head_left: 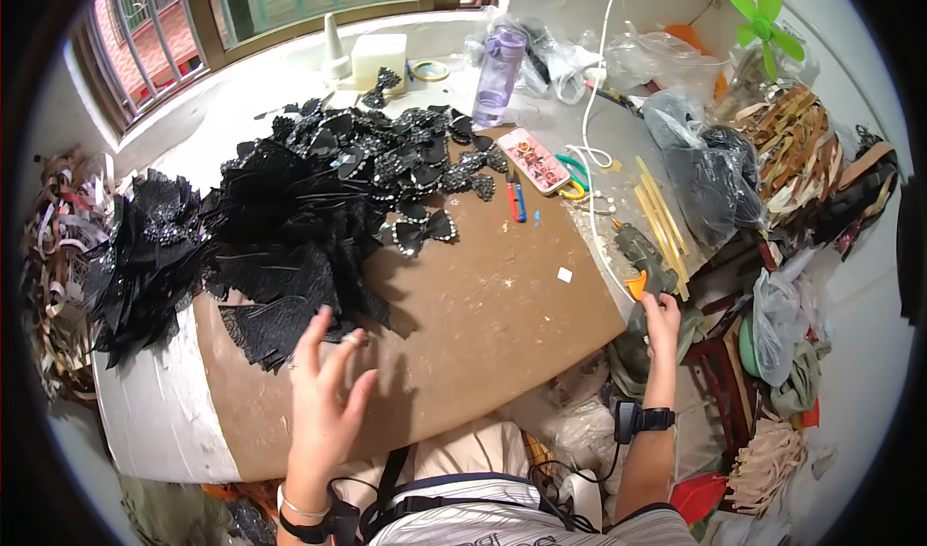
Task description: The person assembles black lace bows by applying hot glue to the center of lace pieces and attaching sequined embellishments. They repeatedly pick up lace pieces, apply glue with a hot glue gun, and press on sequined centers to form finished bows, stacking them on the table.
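Note:
My left hand [328, 392] is open, fingers spread, just over the near edge of a piece of black lace fabric [259, 326]. That piece lies below a loose heap of black lace pieces [280, 203]. At the table's right edge, my right hand [662, 326] reaches to the rear end of a dark glue gun [645, 254] with an orange trigger; its fingers are partly extended, not wrapped round the gun. A black bow [425, 232] edged with bright stones lies apart in mid-table. Behind it spreads a pile of similar black bows [386, 150].
Yellowish glue sticks [660, 220] lie beside the gun. Nearby are a pink case [534, 160], red-blue nippers [517, 198], and green-yellow scissors [575, 179]. A purple bottle [499, 78] stands behind. A white cable [591, 189] crosses the right side. A white square [564, 275] lies on the brown board [483, 324].

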Available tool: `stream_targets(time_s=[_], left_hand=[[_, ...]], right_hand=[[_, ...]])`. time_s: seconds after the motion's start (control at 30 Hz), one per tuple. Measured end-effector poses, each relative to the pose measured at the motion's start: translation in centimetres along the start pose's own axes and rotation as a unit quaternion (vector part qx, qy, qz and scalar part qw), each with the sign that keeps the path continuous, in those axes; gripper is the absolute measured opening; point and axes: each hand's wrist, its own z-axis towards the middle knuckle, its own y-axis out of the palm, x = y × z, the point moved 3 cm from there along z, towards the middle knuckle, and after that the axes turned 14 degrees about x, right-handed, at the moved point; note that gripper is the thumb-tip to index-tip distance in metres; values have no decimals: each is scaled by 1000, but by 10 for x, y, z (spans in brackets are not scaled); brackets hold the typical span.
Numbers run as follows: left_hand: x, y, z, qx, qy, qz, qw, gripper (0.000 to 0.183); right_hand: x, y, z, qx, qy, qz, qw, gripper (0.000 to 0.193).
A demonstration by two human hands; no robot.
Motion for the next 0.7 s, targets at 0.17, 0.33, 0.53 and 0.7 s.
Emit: stream_targets(time_s=[0.17,0.33,0.53,0.7], left_hand=[[27,17,-15,-62,94,-42,993,42],[16,11,0,-39,178,159,970,70],[-65,52,49,-48,241,200,949,64],[-101,86,73,-18,239,214,947,50]], right_hand=[[45,-7,59,55,-68,36,995,48],[56,-20,54,16,-48,144,988,38],[-11,-52,20,-72,-35,333,940,48],[-109,-57,-60,-289,51,574,764,51]])
